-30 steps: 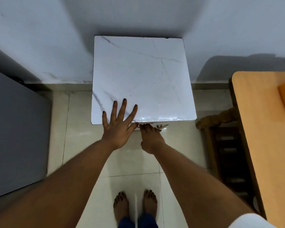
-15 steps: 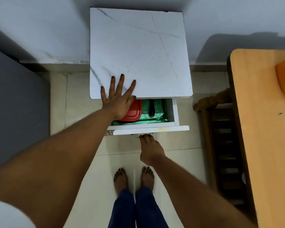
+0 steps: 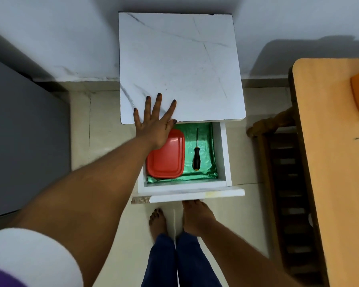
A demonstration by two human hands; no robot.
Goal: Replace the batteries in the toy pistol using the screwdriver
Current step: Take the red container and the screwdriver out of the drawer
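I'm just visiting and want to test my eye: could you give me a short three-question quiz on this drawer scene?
1. True or false: the screwdriver lies inside the open drawer.
2. What lies left of the screwdriver? A) red container B) toy pistol C) batteries
3. Fill in: the left hand rests flat on the white ____.

Key: 1 true. 2 A. 3 cabinet top. The right hand is at the drawer front; its grip is hidden under the edge.
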